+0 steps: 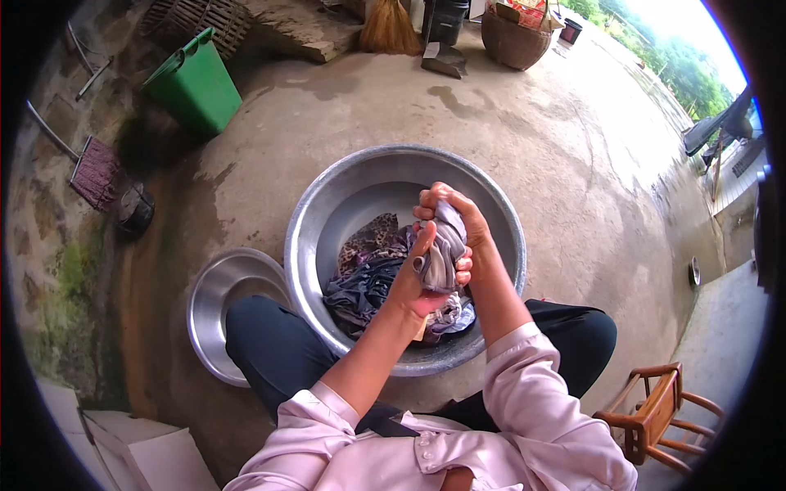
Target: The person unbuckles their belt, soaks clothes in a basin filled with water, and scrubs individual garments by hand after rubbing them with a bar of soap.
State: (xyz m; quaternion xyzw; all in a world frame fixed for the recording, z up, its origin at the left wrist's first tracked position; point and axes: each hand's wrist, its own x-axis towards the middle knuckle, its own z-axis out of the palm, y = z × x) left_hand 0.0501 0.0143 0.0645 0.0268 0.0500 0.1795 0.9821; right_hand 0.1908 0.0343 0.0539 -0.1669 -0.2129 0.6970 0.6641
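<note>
My left hand [419,286] and my right hand [460,214] are both wrapped round a bunched, twisted grey-mauve cloth [444,245]. They hold it above a large metal basin [327,184], the right hand farther from me than the left. Inside the basin lies a heap of wet laundry: a dark blue-grey garment [360,282], a leopard-print cloth [370,237] and some lighter patterned fabric [458,315]. My forearms hide part of the heap. What kind of garment the held cloth is, I cannot tell.
A smaller metal basin [209,327] stands by my left knee. Farther off are a green bin [196,86], a straw broom [389,29], a dustpan [444,60] and a woven basket [516,41]. A wooden chair [655,413] is at the lower right. Concrete floor [573,164] surrounds the basins.
</note>
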